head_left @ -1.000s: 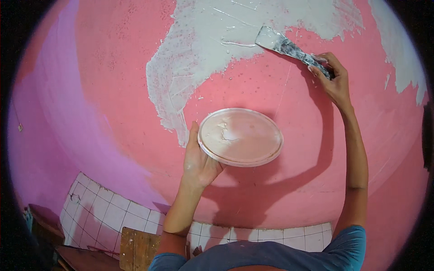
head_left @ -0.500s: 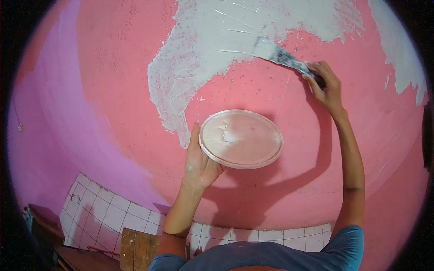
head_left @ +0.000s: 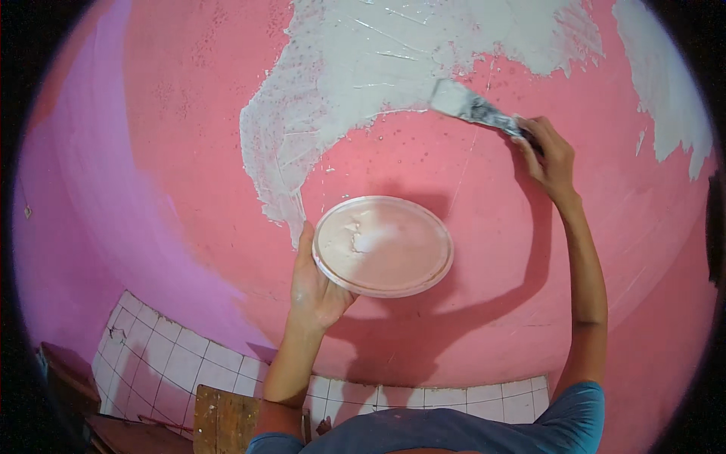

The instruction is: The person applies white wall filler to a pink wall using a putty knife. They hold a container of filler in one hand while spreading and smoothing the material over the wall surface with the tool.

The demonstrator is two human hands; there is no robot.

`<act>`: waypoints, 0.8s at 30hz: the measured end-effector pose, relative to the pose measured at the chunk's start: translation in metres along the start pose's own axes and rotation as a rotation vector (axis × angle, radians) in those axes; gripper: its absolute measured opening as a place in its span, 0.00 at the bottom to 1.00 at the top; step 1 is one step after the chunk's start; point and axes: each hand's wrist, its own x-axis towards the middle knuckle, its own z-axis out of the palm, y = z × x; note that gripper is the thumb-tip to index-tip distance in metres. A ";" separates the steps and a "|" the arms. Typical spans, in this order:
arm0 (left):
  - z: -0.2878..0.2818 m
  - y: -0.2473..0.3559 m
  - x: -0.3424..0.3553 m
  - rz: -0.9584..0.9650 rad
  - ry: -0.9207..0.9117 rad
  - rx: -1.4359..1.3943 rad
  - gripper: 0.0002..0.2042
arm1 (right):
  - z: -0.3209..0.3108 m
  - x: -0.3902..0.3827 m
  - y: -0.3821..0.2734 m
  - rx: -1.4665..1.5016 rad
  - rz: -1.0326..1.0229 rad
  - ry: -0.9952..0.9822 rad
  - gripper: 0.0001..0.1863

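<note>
My right hand (head_left: pixel 552 157) is closed around the dark handle of a putty knife (head_left: pixel 473 106). Its wide blade, smeared with white filler, lies against the wall at the lower edge of a patch of white wall putty (head_left: pixel 363 64). With my left hand (head_left: pixel 321 291) I hold up a round plastic lid (head_left: pixel 408 261) by its left and lower rim, thumb at the side. A thin pale smear of putty lies on the lid's left half. The fingers beneath the lid are partly hidden.
The pink wall (head_left: pixel 393 166) turns purple (head_left: pixel 144 197) on the left. Another putty patch (head_left: pixel 665 83) runs down the right. White tiles (head_left: pixel 170 348) line the wall's base, with a stained wooden stool or board (head_left: pixel 223 416) and brown furniture (head_left: pixel 68 374) at lower left.
The putty knife has moved slightly down and right along the patch edge, leaving a ridge of putty beneath. My left hand and the lid have shifted a little left and down.
</note>
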 end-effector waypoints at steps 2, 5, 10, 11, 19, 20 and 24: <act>-0.001 0.003 -0.003 0.018 -0.021 0.057 0.33 | -0.002 0.007 -0.003 0.036 0.015 0.006 0.13; 0.001 0.001 -0.006 0.029 -0.032 0.119 0.33 | 0.017 0.037 -0.020 0.044 -0.085 0.072 0.13; 0.008 -0.003 -0.003 0.018 0.008 0.147 0.32 | 0.037 0.072 -0.035 -0.090 -0.272 0.092 0.13; 0.006 -0.002 -0.004 0.040 0.050 0.189 0.32 | 0.038 0.065 -0.027 -0.095 -0.229 0.089 0.13; -0.009 0.010 -0.012 0.035 0.023 0.136 0.32 | -0.019 -0.026 0.026 -0.148 0.045 0.089 0.19; -0.009 0.010 -0.011 -0.014 -0.054 0.098 0.32 | -0.021 -0.020 0.022 -0.113 0.030 0.114 0.19; -0.002 0.004 -0.008 0.044 0.047 0.148 0.32 | 0.014 0.038 -0.012 -0.039 -0.185 0.186 0.17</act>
